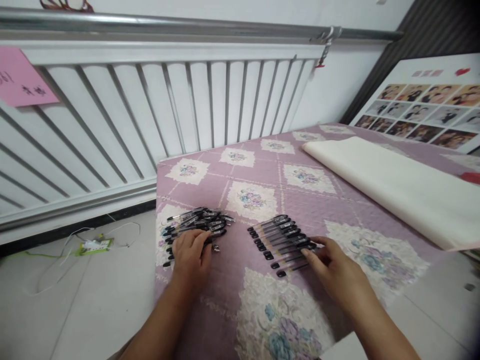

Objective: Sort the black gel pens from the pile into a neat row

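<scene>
A loose pile of black-capped clear pens (204,220) lies near the left edge of the flowered cloth. Over the near side of that pile, my left hand (192,252) has its fingers curled, with thumb and forefinger closed at a pen; its palm hides part of the pile. To the right, several similar pens (279,237) lie side by side in a slanting row, dark ends to the lower left. My right hand (332,265) pinches the right end of a pen at the near part of this row, between thumb and fingers.
The purple flowered cloth (258,165) covers the surface under the pens. A cream rolled sheet (390,190) lies at the right, before a photo board (431,105). Behind stands a white radiator (210,105). A power strip (94,246) with cables is on the floor at left.
</scene>
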Demonstrator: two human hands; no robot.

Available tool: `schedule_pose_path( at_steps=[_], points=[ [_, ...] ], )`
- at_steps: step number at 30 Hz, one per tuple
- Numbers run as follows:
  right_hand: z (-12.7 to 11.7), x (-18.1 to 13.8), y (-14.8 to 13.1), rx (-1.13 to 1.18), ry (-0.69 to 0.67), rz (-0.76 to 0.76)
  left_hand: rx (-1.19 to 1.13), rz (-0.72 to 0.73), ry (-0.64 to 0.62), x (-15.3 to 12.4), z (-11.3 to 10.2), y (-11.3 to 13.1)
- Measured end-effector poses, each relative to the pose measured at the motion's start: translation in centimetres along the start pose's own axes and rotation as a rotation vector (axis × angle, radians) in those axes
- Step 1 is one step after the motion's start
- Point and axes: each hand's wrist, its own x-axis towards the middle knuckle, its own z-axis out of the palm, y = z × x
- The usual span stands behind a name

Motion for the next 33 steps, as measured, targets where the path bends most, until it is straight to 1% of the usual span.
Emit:
schedule_pose_path(
  at_steps=[2,4,6,8,11,14,18,23,27,33],
  points=[
    [1.2,-0.5,-2.1,0.033,-0.004,-0.068,0.020,-0.042,0.003,0.1,0.0,-0.2],
    [2.8,-1.2,-4.3,0.055,-0.027,-0.201,0.034,-0.068,0.000,0.1,0.1,-0.4],
    [4.5,-2.0,-6.5,0.053,-0.082,-0.359,0.041,-0.072,0.003,0.0,0.2,-0.6],
    [6.1,-2.6,-8.6,0.014,-0.157,-0.459,0.047,-0.063,0.005,0.0,0.2,-0.9],
    [7.8,-3.2,-11.2,-0.028,-0.243,-0.518,0.065,-0.066,-0.019,0.1,0.0,-1.1],
    [8.8,-3.1,-12.9,-0.044,-0.282,-0.523,0.096,-0.094,-0.067,0.2,-0.5,-1.2],
    [9.7,-2.5,-13.9,-0.070,-0.299,-0.528,0.132,-0.100,-0.168,0.1,-1.2,-0.9],
    [10.6,-2.1,-14.2,-0.122,-0.330,-0.525,0.177,-0.085,-0.288,-0.4,-1.6,-0.5],
    [10.8,-1.9,-14.3,-0.124,-0.341,-0.510,0.193,-0.090,-0.330,-0.6,-1.5,-0.3],
    [10.3,-1.6,-14.4,-0.134,-0.378,-0.492,0.210,-0.106,-0.374,-0.6,-1.3,-0.2]
  ],
)
